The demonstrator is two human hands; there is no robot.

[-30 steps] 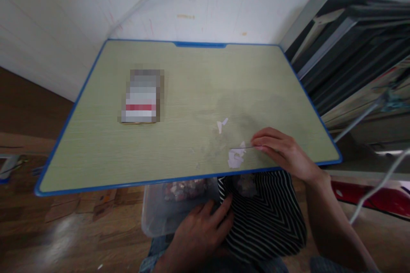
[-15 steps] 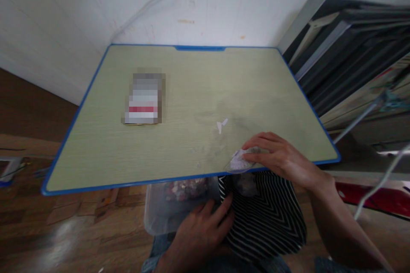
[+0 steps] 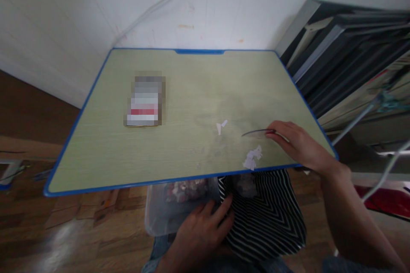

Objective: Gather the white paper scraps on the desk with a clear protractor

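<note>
Above the right part of the table, my right hand [image 3: 288, 136] pinches one end of a thin curved piece [image 3: 254, 131], seen nearly edge-on; its exact kind is unclear. Below it, a small pile of white paper scraps [image 3: 252, 158] lies close to the table's front edge. Two more scraps [image 3: 221, 126] rest farther in, to the left. Under the table edge, my left hand [image 3: 208, 224] grips the rim of a black-and-white striped cloth bag [image 3: 269, 217], which gapes below the pile. A crumpled pale clump [image 3: 246, 184] shows inside it.
The pale green table [image 3: 179, 149] has a blue rim. A blurred-out box [image 3: 144, 100] stands at its left. A clear plastic tub [image 3: 153, 213] with small pieces inside sits below, beside the bag. Dark panels [image 3: 349, 51] lean at the right; a white wall [image 3: 224, 4] stands behind.
My right hand has lifted and moved back to the right with the thin piece, uncovering the paper pile at the edge. My left hand stays on the bag's rim.
</note>
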